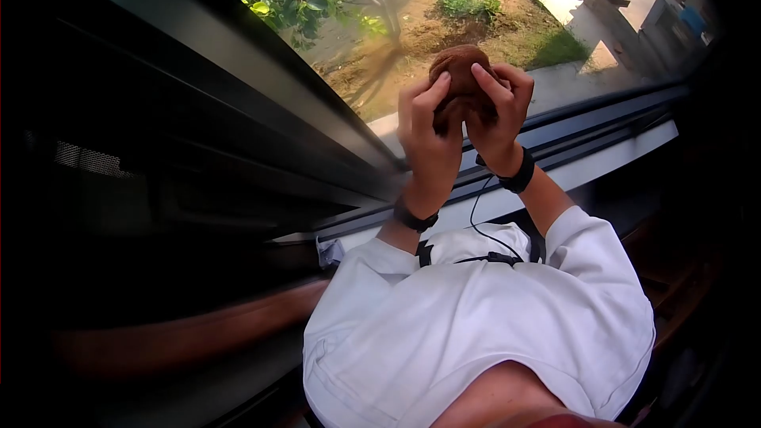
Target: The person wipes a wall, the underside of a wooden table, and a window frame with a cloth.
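A bunched brown cloth (461, 60) is held up in front of the window between my two hands. My left hand (429, 123) grips its left side, with the thumb pressed on the face turned toward me. On the other side my right hand (502, 115) holds it the same way, fingers wrapped behind. The lower part of the cloth hangs in folds between the palms. Each wrist wears a black band, and a thin black cable (474, 210) runs down from the right one.
Dark window frame (317, 103) slants along the left. The sill track (610, 115) and a pale ledge (634, 149) cross below my hands. Beyond lie a leafy tree (309, 0), bare soil and paving. A small light cloth or paper (329, 252) sits at the ledge's left end.
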